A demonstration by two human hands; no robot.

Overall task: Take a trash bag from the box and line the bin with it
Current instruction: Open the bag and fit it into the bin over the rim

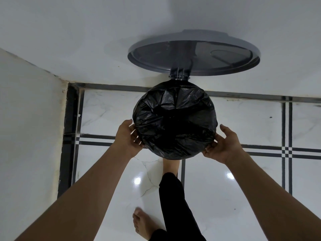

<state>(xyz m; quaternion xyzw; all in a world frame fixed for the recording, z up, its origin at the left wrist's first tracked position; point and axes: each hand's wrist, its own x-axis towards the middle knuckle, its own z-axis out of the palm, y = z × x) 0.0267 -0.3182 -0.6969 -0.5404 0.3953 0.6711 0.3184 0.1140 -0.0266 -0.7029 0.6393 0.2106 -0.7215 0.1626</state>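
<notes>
The black trash bag (174,119) is stretched over the bin's mouth, below the raised grey lid (193,53). My left hand (129,138) and right hand (221,145) cup the bagged rim on opposite sides, fingers spread against the plastic.

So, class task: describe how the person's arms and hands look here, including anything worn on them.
Both forearms are bare, with no sleeve in view. The left hand and right hand wear no gloves, and no rings, watch or bracelets show. The nails look short and unpainted. The only clothing visible is a black trouser leg lower down, above bare feet.
</notes>
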